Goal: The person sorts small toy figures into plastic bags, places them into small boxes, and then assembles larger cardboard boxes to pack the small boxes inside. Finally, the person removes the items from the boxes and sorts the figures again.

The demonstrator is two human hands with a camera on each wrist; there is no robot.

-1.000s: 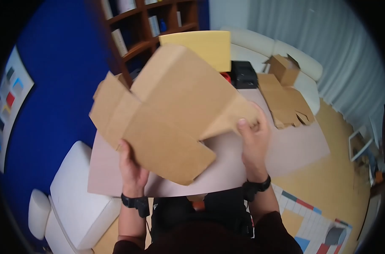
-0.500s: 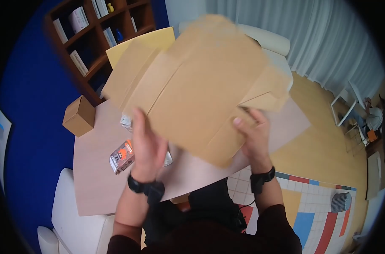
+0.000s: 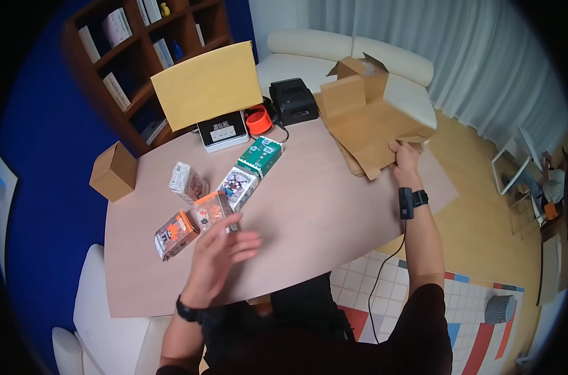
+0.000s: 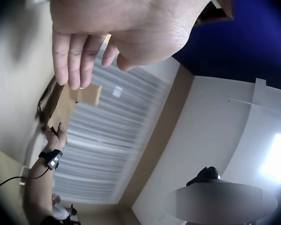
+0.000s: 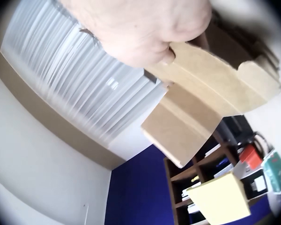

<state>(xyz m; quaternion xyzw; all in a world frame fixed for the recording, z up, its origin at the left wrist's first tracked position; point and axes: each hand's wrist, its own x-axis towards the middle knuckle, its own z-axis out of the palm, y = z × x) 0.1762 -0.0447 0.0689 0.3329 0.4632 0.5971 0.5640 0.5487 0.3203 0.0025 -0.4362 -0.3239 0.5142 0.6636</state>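
At the table's right side, my right hand [image 3: 406, 164] grips the near edge of an unfolded cardboard box [image 3: 372, 132], thumb on top. The cardboard lies over other flattened cardboard, one flap standing up at the back. In the right wrist view, the cardboard [image 5: 210, 77] extends away from the hand [image 5: 145, 28]. My left hand [image 3: 216, 262] hovers over the near left of the table, fingers extended and holding nothing. Just beyond it are a clear box with orange trim [image 3: 210, 207] and an orange-and-dark small box [image 3: 174, 236].
Farther back lie a white patterned box [image 3: 239, 186], a green box [image 3: 261, 156] and a clear-and-white box [image 3: 189, 180]. A brown carton [image 3: 114, 172] stands at the left edge. Behind are a yellow panel [image 3: 207, 86], a red-orange ring [image 3: 259, 120] and a black machine [image 3: 293, 101].
The unfolded cardboard has swung from in front of me to the table's right side, onto the flattened cardboard there. My left hand has let go of it, and the small boxes are uncovered.
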